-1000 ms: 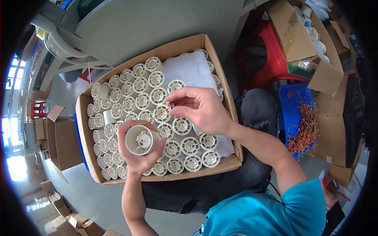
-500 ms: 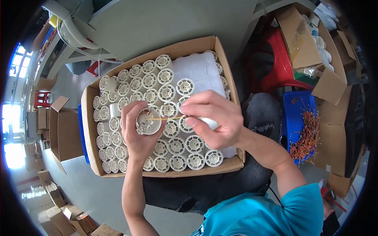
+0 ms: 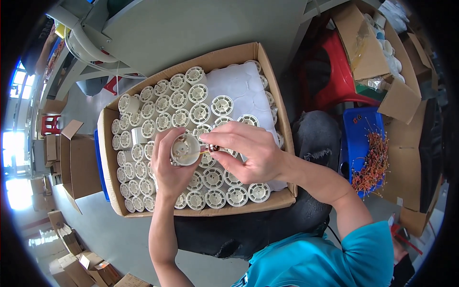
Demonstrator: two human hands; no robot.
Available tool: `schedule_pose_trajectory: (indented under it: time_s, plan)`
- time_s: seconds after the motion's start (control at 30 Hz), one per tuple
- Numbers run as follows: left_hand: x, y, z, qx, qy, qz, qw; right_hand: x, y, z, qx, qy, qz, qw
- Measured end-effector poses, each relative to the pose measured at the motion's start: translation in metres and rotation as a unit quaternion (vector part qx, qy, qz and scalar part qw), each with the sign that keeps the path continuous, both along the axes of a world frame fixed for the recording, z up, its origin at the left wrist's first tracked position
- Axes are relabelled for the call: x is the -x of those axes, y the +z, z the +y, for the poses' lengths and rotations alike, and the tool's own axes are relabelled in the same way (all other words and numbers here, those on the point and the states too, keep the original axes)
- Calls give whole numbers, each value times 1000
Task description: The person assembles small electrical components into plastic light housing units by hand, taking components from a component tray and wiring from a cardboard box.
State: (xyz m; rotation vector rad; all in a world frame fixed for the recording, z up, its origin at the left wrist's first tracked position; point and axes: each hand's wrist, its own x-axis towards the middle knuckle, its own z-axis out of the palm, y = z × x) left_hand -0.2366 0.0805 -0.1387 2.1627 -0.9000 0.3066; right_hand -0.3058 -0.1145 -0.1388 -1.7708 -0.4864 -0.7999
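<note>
My left hand [image 3: 171, 160] is wrapped round a white plastic cup-shaped housing [image 3: 184, 149], its open end facing up. Small fittings show inside the cup. Just right of its rim, my right hand [image 3: 251, 152] pinches a small copper-brown part [image 3: 213, 148] between thumb and fingers. A short yellow wire [image 3: 203, 152] runs between the cup and that part. Both hands are above an open cardboard box [image 3: 210, 211] holding rows of similar round white housings [image 3: 213, 177], their spoked ends up. My hands hide some of the housings.
A white sheet [image 3: 237, 86] lies in the box's far right part. To the right stand a red stool [image 3: 334, 71], a carton of white parts [image 3: 368, 52] and a blue tray [image 3: 356, 119] with a heap of red-orange wired parts [image 3: 372, 162]. A grey machine panel [image 3: 205, 28] rises beyond the box.
My right hand has moved left and slightly down toward the cup, and the copper-brown part now shows at its fingertips. Less of the yellow wire is visible. The cup has shifted slightly right.
</note>
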Motion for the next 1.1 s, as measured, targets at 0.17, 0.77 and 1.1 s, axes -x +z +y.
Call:
schedule_pose_trajectory:
  time_s: [0.17,0.77,1.1]
  plan:
    - [4,3,-2,-18,-16,3,1000,1,-1,-1,17,17,-5,1000]
    - [0,2,-1,-5,-2,-30,1000,0,0,-2,24,11,-3,1000]
    - [17,-9,-12,-37,-52,-2,998,0,-14,12,72,-26,22,997]
